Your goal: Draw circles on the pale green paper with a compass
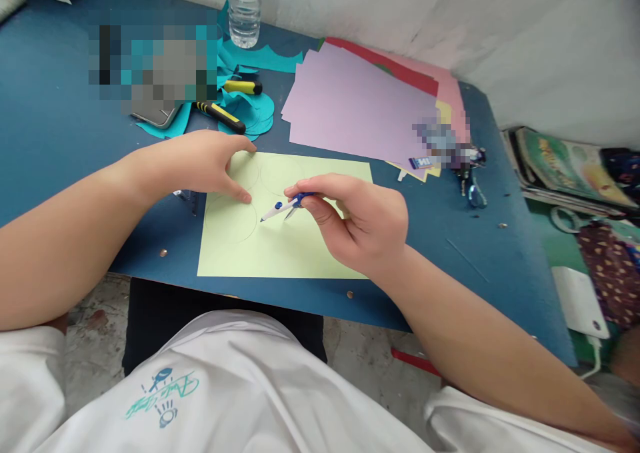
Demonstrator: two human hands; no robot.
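Note:
A pale yellow-green sheet of paper lies in front of me with several faint drawn circles on its left and upper part. My left hand rests on the sheet's upper left edge, fingers apart and holding nothing. Between the thumb and fingers of my right hand is a white and blue drawing compass. The compass is tilted over the middle of the sheet, its legs pointing down left beside a circle. I cannot tell whether its tips touch the paper.
Beyond the sheet are lilac paper, red paper, teal cut-outs and two yellow-black cutters. A water bottle stands near the wall. Wrapped small items lie at right. A white charger sits beyond the blue table's edge.

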